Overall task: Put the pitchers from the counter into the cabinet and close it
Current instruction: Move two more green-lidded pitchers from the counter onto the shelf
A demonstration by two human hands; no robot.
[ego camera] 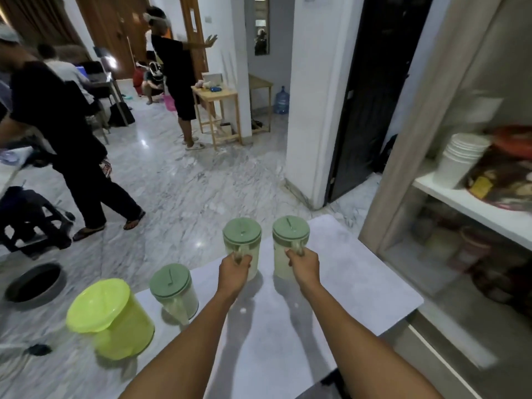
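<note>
Two pale pitchers with green lids stand side by side at the far end of the white counter (359, 283). My left hand (234, 269) grips the handle of the left pitcher (242, 234). My right hand (305, 264) grips the handle of the right pitcher (290, 233). A third green-lidded pitcher (172, 286) stands free at the counter's left edge. Beside it sits a larger lime-yellow pitcher (115, 318). The cabinet (466, 214) at the right stands open, its white shelf carrying stacked white cups (460, 156).
The cabinet's lower part holds dim containers (472, 249). Several people stand and sit on the marble floor (187, 182) to the left and beyond. A dark round bin (33, 282) lies on the floor at left. A wooden table (216, 110) stands by the white pillar.
</note>
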